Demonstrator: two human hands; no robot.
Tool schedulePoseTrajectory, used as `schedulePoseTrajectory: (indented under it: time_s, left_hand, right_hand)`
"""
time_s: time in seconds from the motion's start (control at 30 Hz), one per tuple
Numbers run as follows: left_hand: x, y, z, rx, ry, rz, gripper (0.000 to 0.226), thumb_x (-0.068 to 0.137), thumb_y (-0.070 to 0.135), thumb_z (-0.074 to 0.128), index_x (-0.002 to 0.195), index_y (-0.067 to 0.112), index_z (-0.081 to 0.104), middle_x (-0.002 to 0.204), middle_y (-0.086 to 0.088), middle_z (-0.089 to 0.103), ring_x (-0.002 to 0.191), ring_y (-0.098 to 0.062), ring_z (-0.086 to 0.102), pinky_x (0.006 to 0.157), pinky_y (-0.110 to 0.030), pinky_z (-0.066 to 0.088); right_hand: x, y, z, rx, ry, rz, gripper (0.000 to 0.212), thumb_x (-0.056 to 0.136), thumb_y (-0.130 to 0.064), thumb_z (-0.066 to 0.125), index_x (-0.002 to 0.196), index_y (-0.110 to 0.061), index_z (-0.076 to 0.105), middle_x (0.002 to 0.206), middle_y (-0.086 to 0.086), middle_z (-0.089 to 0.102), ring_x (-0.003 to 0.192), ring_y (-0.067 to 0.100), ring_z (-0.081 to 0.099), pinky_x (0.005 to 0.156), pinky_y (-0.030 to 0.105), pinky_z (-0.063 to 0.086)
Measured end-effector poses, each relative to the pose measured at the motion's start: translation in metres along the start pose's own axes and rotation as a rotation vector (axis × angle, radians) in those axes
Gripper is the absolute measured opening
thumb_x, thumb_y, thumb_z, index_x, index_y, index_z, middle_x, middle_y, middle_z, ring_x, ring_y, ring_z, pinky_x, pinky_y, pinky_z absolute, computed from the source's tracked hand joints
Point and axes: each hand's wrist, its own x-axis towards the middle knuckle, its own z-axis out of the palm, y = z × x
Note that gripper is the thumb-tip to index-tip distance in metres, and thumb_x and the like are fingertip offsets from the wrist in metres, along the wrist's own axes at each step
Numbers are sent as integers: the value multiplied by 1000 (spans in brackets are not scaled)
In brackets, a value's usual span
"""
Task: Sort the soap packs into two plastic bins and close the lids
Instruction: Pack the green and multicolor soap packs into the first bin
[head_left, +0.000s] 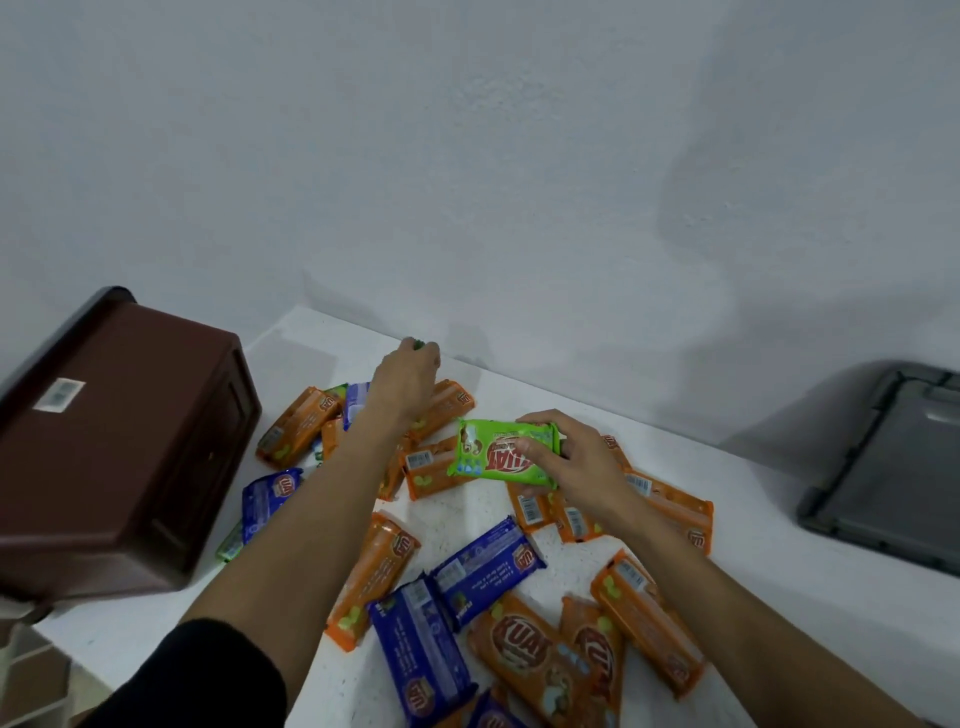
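Several orange soap packs (524, 660), blue soap packs (485, 571) and a few green ones lie scattered on the white table (779, 597). My right hand (576, 462) grips a green soap pack (501, 454) just above the pile. My left hand (408, 376) reaches to the far side of the pile, fingers curled round a small green pack (417, 343) that is mostly hidden. A brown plastic bin (119, 441) stands at the left. A grey bin lid (893, 467) lies at the right.
A white wall runs directly behind the table. The table's left front edge lies just below the brown bin, with a pale object (26, 675) beyond it at the lower left.
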Motion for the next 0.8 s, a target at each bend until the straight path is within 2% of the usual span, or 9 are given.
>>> schedulePoseTrajectory:
  time_s: [0.17, 0.3, 0.4, 0.53, 0.67, 0.8]
  left_hand:
    - [-17, 7, -23, -354, 174, -99, 27, 97, 10, 41, 109, 6, 64, 109, -15, 61, 97, -31, 58, 84, -42, 49]
    - [-42, 22, -37, -485, 231, -102, 17, 93, 14, 54, 108, 14, 63, 107, -5, 63, 91, -17, 59, 82, -27, 47]
    - [-63, 36, -44, -566, 248, -112, 19, 90, 11, 61, 107, 15, 62, 108, -1, 64, 99, -17, 59, 86, -33, 52]
    - [-89, 54, -53, -801, 161, -186, 22, 88, 2, 61, 99, 21, 61, 102, 5, 61, 98, -15, 60, 78, -33, 57]
    - [-116, 73, -57, -1110, 12, -198, 27, 88, -2, 64, 100, 22, 66, 108, -2, 65, 100, -22, 66, 77, -39, 60]
    - [-145, 104, -58, -1275, -112, -188, 29, 90, -2, 62, 108, 21, 65, 114, -12, 63, 98, -26, 68, 74, -40, 61]
  right_hand:
    - [-14, -8, -4, -29, 39, -35, 25, 91, -28, 68, 115, -22, 64, 109, 3, 70, 95, 19, 72, 76, 48, 61]
    - [-31, -19, -7, -51, 52, -53, 34, 93, -25, 66, 125, -31, 60, 116, 4, 67, 97, 17, 71, 74, 42, 62]
    - [-45, -26, -12, -84, 66, -58, 32, 93, -25, 65, 123, -36, 61, 117, 1, 66, 95, 15, 72, 74, 42, 62]
    - [-67, -36, -20, -47, 50, 6, 37, 93, -18, 66, 127, -29, 57, 116, 1, 63, 90, 17, 73, 74, 39, 62]
    - [-93, -38, -32, 52, 6, 60, 27, 89, -1, 62, 115, -7, 63, 101, 9, 74, 86, 23, 74, 81, 45, 60]
    - [-128, -38, -49, 249, 56, 42, 27, 89, 5, 56, 111, -10, 63, 101, 12, 73, 85, 25, 71, 72, 38, 57]
